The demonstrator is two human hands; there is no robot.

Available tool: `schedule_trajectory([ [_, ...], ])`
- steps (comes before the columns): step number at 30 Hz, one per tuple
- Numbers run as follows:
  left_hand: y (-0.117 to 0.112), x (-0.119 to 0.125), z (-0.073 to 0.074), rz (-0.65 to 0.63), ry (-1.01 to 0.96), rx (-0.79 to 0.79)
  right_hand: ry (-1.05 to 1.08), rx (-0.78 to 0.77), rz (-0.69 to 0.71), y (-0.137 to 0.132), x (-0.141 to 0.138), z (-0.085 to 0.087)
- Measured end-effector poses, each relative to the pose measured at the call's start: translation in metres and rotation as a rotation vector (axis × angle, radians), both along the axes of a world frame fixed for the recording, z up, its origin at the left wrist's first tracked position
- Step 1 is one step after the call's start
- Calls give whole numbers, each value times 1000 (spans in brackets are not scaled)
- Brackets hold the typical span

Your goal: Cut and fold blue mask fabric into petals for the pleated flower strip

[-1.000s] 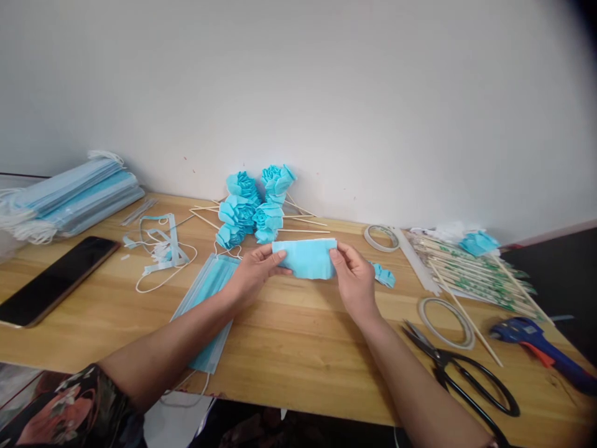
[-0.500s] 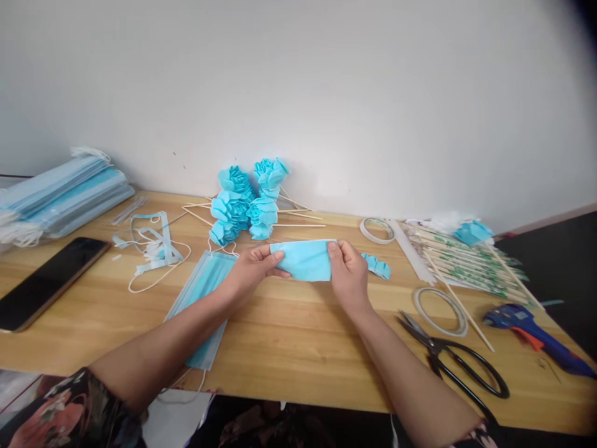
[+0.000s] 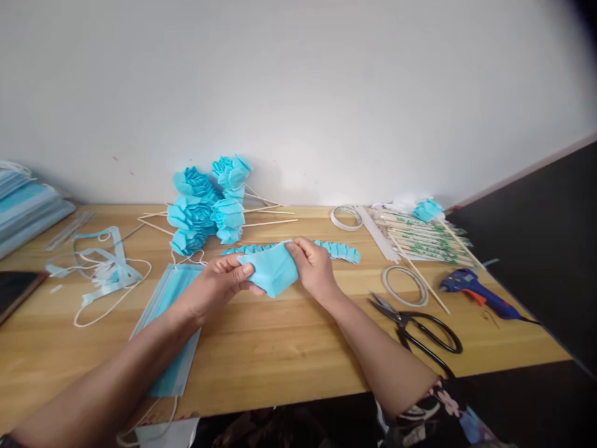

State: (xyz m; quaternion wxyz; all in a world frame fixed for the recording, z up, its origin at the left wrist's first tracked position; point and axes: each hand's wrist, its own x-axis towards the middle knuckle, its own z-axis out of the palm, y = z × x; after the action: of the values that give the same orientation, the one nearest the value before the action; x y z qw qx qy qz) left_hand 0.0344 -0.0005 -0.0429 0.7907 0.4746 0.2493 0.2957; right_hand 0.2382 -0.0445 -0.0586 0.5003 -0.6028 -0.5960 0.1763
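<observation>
Both my hands pinch a light blue piece of mask fabric (image 3: 273,274) just above the wooden table (image 3: 280,348). My left hand (image 3: 219,283) grips its left edge with thumb and fingers closed. My right hand (image 3: 313,266) grips its right edge the same way. The fabric bunches and folds between them. A pleated blue strip (image 3: 342,251) lies on the table just behind the hands. A flat blue face mask (image 3: 170,311) lies under my left forearm.
Blue fabric flowers on wooden sticks (image 3: 205,205) lie by the wall. Cut ear loops and strips (image 3: 100,274) sit at the left, a mask stack (image 3: 23,208) beyond. To the right are black scissors (image 3: 417,326), tape rolls (image 3: 405,285), skewers (image 3: 420,236) and a blue glue gun (image 3: 480,292).
My hands have come closer together, so the flat fabric is now bunched and folded. The view has swung to the right, and the pleated strip behind shows.
</observation>
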Motion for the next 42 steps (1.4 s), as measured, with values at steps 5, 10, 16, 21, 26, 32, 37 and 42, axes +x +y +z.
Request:
schedule_trajectory([
  [5,3,1,-1,152,85,0,-13,25,-74,2,4,-2],
  [10,7,2,-3,227,163,36,21,74,-116,-2,3,3],
  [16,9,2,-9,211,173,36,13,88,-144,-6,1,8],
  [21,8,5,-10,193,110,-11,2,103,-148,-5,0,10],
  [26,7,6,-10,176,110,12,-8,116,-154,-5,1,7],
  [32,8,5,-11,218,151,49,-48,115,-187,-4,2,6],
  [37,7,7,-9,224,143,38,-39,97,-167,-4,5,6],
  [42,10,7,-12,288,128,53,-41,77,-132,-2,6,4],
])
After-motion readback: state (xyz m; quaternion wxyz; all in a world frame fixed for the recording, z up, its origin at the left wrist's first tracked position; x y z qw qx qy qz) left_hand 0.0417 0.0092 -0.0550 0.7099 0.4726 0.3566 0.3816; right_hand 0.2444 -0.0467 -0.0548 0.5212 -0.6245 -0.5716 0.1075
